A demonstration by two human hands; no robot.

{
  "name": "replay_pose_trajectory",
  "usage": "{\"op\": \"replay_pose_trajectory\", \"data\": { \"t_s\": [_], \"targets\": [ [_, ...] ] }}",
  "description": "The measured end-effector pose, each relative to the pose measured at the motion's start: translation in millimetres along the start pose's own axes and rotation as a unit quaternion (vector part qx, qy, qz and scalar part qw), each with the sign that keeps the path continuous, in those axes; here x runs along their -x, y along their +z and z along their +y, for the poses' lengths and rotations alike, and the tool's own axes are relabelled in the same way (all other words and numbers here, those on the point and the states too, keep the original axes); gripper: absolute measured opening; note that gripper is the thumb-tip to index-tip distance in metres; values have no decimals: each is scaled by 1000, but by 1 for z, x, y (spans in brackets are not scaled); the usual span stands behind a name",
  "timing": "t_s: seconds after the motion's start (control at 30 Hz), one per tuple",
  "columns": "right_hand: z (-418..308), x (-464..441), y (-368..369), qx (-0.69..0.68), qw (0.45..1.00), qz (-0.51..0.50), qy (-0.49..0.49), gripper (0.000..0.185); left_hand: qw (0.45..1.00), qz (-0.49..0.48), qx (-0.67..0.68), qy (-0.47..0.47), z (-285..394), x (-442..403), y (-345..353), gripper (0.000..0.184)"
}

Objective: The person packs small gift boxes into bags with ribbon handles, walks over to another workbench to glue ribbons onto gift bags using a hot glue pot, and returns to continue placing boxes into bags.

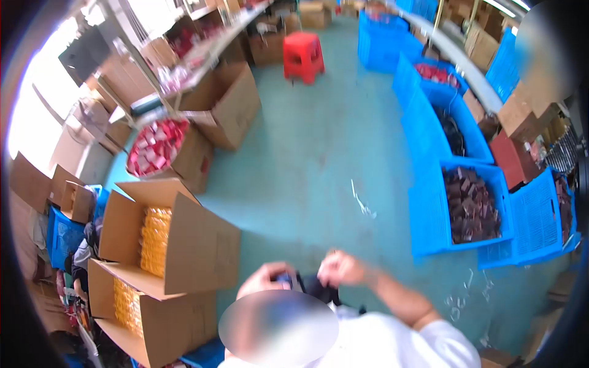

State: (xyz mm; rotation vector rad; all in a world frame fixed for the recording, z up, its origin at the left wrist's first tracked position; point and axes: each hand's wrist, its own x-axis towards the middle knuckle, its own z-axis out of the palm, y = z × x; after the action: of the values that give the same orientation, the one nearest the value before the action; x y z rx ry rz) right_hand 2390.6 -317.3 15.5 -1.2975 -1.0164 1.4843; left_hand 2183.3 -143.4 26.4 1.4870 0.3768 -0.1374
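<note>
Low in the head view, just in front of my white shirt, my left hand (267, 276) is closed around a small dark object (293, 281) with a bluish face. Its kind is not clear. To the right of it, my right hand (341, 268) is raised with bent arm and curled fingers, pinched together beside a black thing (317, 289) at my front. What those fingers hold, if anything, is hidden by blur. A smeared oval patch covers my left wrist and forearm.
Open cartons (202, 245) with yellow packs stand at left, near a carton of red-and-pink pieces (158, 147). Blue crates (423, 208), one holding dark brown pieces (471, 205), line the right. A red stool (303, 56) stands ahead on the green floor (307, 165). Someone's sleeve (81, 254) shows far left.
</note>
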Motion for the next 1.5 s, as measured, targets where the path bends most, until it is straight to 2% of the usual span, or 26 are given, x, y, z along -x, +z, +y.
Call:
{"op": "replay_pose_trajectory", "data": {
  "t_s": [0.07,0.1,0.17,0.23,0.37,0.4,0.53,0.57,0.63,0.67,0.77,0.8,0.93,1.0,1.03,1.07,1.17,1.2,1.23,1.27,1.33,1.37,1.4,1.43,1.47,1.5],
  "targets": [
    [-45,-1,-84,-96,995,35,-13,17,996,-27,-40,81,43,-78,-30,56],
    [-69,1,-129,-61,997,25,-37,19,993,-59,80,67,67,-116,-37,57],
    [-109,16,-203,-94,986,114,-82,20,987,-92,82,103,113,-198,-58,62],
    [-129,30,-282,-137,974,171,-63,21,983,-134,70,99,153,-279,-79,62],
    [-141,18,-425,-173,951,215,-137,27,976,-175,22,123,206,-433,-118,58],
    [-140,4,-458,-215,942,185,-177,26,975,-186,23,121,211,-469,-128,58],
    [-133,-78,-587,-404,870,98,-266,27,993,-77,5,93,229,-611,-175,54],
    [-145,-109,-619,-438,859,72,-256,29,994,-41,-21,102,245,-643,-182,55],
    [-181,-170,-671,-429,873,127,-193,32,996,7,-48,70,282,-692,-193,56],
    [-195,-197,-684,-435,875,115,-181,32,997,21,-42,62,294,-704,-202,56],
    [-233,-283,-764,-464,863,165,-110,33,990,-27,-49,132,333,-785,-235,59],
    [-240,-311,-791,-458,870,150,-101,33,984,-31,-34,173,339,-817,-247,61],
    [-259,-409,-893,-381,893,214,-112,30,982,-19,21,187,390,-947,-296,61],
    [-288,-449,-949,-329,903,263,-85,30,976,-25,-13,218,420,-1017,-325,59],
    [-298,-466,-976,-271,910,300,-91,29,974,-34,-12,226,434,-1053,-340,59],
    [-309,-482,-1004,-266,903,311,-131,29,973,-53,-19,222,446,-1090,-357,57],
    [-333,-508,-1096,-241,891,355,-146,26,969,-131,-32,206,492,-1187,-397,54],
    [-342,-512,-1134,-81,925,368,-41,23,963,-168,-38,206,509,-1223,-414,53],
    [-349,-520,-1169,79,923,370,69,19,966,-205,-40,152,527,-1254,-430,53],
    [-353,-536,-1204,79,919,383,53,19,958,-231,-68,154,532,-1291,-447,52],
    [-360,-570,-1276,190,850,473,-132,17,945,-268,-108,151,545,-1365,-475,51],
    [-369,-597,-1307,267,815,448,-251,16,944,-267,-114,155,549,-1397,-488,51],
    [-371,-627,-1345,257,832,378,-315,22,947,-268,-129,121,553,-1432,-503,50],
    [-384,-641,-1376,209,916,292,-179,27,947,-267,-151,97,565,-1468,-520,49],
    [-399,-656,-1411,158,967,194,-39,33,951,-258,-135,103,587,-1498,-535,48],
    [-413,-678,-1449,203,968,151,-1,44,951,-258,-126,110,602,-1526,-552,48]
  ]
}}
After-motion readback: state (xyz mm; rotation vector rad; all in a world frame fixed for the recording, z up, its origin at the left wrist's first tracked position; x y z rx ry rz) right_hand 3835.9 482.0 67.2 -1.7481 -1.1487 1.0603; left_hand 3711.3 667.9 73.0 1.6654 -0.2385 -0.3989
